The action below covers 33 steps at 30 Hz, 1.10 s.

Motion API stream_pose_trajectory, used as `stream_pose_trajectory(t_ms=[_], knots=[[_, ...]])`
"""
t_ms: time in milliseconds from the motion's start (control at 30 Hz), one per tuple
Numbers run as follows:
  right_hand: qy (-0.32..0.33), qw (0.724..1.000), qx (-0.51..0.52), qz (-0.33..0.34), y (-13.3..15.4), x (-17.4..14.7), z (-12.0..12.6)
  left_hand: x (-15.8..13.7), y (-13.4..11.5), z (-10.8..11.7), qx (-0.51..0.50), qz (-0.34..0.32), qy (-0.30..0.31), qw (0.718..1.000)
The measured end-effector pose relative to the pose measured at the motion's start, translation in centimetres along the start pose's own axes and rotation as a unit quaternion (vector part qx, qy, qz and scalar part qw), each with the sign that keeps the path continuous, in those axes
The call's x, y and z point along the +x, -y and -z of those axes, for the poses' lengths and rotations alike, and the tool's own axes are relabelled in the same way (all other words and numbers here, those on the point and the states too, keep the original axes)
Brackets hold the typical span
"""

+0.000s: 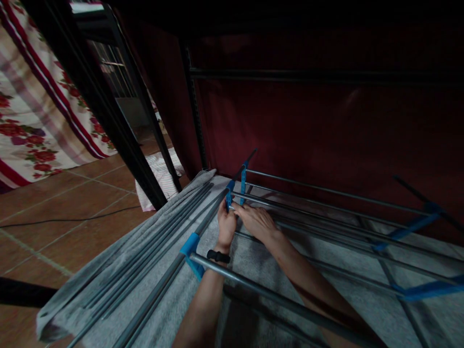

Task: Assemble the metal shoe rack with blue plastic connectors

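A partly assembled rack of grey metal tubes and blue plastic connectors lies in front of me. My left hand (pixel 226 226), with a dark band at the wrist, is closed around the lower part of a blue connector (pixel 228 195) on the slanted upright tube (pixel 207 221). Beside it, my right hand (pixel 256 220) has its fingers closed on the end of a metal tube (pixel 231 208) at that connector. Whether the tube's tip sits inside the connector is hidden by my fingers. Nearer to me, another blue connector (pixel 190 244) joins a crosswise tube (pixel 261 291) that passes above my forearms.
Several loose thin tubes (pixel 155 241) lie on the grey blanket (pixel 90 270) at the left. More blue connectors (pixel 427 289) hold the rack's right side. Black metal posts (pixel 108 116) stand at the left, and a dark red sheet (pixel 308 130) hangs behind.
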State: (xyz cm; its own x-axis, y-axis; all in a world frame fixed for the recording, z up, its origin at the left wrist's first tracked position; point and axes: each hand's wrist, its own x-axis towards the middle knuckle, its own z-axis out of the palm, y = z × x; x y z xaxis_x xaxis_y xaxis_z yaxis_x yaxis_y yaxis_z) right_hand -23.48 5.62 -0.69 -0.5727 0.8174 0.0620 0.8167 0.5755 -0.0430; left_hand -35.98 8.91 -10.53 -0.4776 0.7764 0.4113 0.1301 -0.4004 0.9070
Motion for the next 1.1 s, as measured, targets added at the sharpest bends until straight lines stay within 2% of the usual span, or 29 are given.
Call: stream_pose_trajectory(t_ms=[233,367,500,633,833,1100], knots=[[-0.016,1.000,0.017,0.013,-0.4,0.2,0.0,-0.2,0.0,0.0,-0.130,0.081,-0.016,0.988],[-0.017,0.999,0.026,0.016,-0.7,0.5,-0.1,-0.4,0.7,0.2,-0.233,0.117,-0.035,0.965],[0.002,0.999,0.038,0.007,-0.9,0.7,0.0,-0.4,1.0,0.2,-0.314,0.125,-0.057,0.939],[0.001,0.999,0.044,0.005,-1.0,0.7,0.1,-0.5,0.6,0.2,-0.313,0.137,-0.032,0.939],[-0.021,1.000,0.017,0.000,-1.0,0.7,-0.5,-0.6,1.0,0.2,-0.262,0.105,-0.022,0.959],[-0.020,1.000,-0.006,0.000,-1.1,0.6,-1.3,-1.3,0.7,0.6,-0.236,0.097,0.012,0.967]])
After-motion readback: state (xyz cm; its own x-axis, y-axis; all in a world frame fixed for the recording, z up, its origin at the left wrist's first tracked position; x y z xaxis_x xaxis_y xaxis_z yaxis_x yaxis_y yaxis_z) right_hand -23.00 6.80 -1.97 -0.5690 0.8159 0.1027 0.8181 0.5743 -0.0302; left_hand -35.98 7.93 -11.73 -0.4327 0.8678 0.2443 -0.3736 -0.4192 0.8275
